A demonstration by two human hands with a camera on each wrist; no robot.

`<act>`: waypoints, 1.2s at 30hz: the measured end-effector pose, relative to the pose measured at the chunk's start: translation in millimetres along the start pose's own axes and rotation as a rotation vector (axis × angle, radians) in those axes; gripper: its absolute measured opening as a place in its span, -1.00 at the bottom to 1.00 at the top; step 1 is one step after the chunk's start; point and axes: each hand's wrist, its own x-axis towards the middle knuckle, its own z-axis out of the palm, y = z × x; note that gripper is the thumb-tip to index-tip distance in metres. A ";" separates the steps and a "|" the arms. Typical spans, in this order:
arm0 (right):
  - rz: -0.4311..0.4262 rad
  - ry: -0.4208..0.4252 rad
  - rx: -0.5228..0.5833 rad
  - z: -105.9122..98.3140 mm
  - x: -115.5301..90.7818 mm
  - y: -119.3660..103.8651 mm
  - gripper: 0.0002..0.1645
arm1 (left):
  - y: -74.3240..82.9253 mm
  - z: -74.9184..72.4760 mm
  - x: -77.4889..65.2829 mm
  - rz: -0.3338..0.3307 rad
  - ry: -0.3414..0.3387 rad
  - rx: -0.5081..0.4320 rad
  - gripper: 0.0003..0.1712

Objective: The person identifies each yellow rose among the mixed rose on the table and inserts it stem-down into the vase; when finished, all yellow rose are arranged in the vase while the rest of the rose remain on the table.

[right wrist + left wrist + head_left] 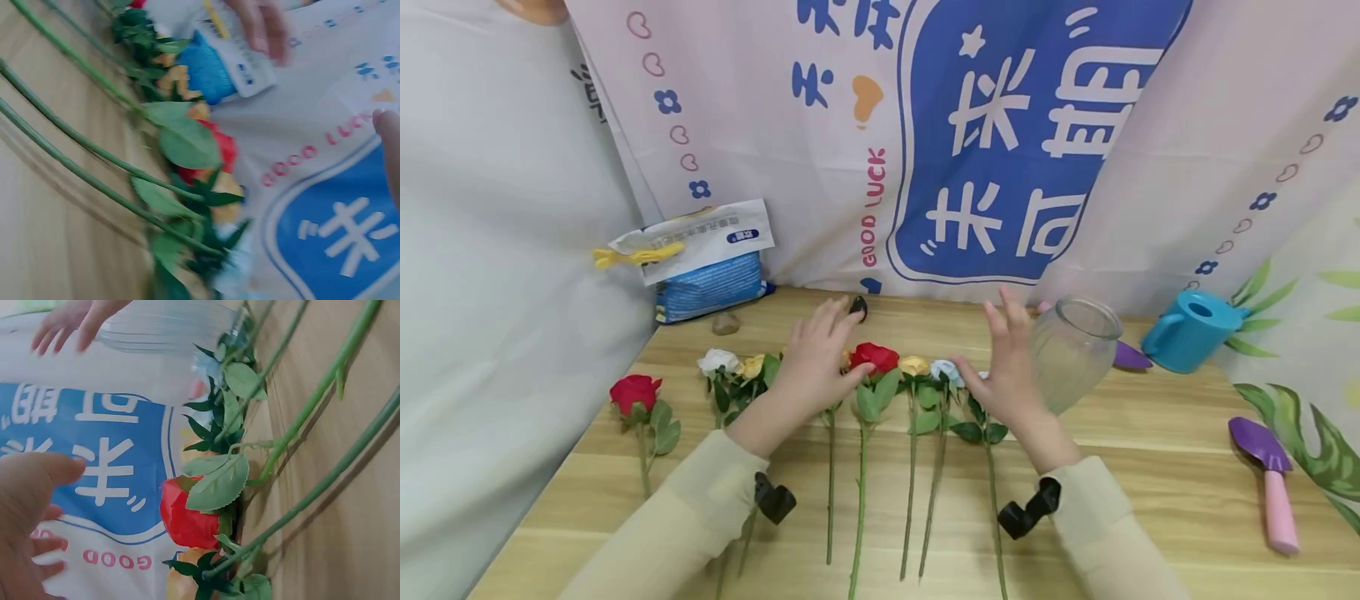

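Note:
Both hands are held over a row of artificial roses on the table. My left hand (pixel 816 362), fingers spread, is beside the middle red rose (pixel 875 357) and grips nothing. Across from it, my right hand (pixel 1009 371) has its fingers apart, close to the clear glass vase (pixel 1075 350) and overlapping it in the head view. Between the hands are a yellow rose (pixel 914 365) and a light blue rose (pixel 946 372). Left of the left hand lie a white rose (pixel 718 361) and another yellow rose (pixel 751 367). Red petals (pixel 190 512) show under leaves in the left wrist view.
A separate red rose (pixel 636 393) lies at the far left. Behind it stands a blue and white packet (pixel 711 279) with a yellow clip (pixel 638 255). On the right are a blue watering can (pixel 1195 333) and a purple trowel (pixel 1279 508) with a pink handle. A printed cloth (pixel 820 183) hangs behind.

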 end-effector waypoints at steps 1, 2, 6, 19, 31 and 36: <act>0.000 0.030 0.020 -5.5 0.7 0.5 -0.12 | -2.3 -1.4 -3.8 -0.023 -0.009 -0.081 -0.21; 0.005 0.061 0.034 -12.0 0.8 1.2 -0.15 | -5.0 -2.6 -7.7 -0.050 -0.021 -0.152 -0.26; 0.036 0.171 0.014 -42.7 -6.6 14.2 -0.13 | -20.3 -8.6 -23.2 -0.177 -0.100 -0.360 -0.37; 0.841 0.007 0.225 -76.9 -59.3 47.6 0.26 | -77.0 -35.3 -53.6 -0.316 -0.189 -0.446 -0.75; 0.885 0.020 0.341 -68.9 -67.0 52.5 0.15 | -105.2 -29.9 -82.7 -0.339 -0.391 -0.249 -0.85; 0.919 0.034 0.328 -64.9 -68.7 52.8 0.12 | -100.5 -18.9 -87.6 -0.379 -0.436 -0.264 -0.72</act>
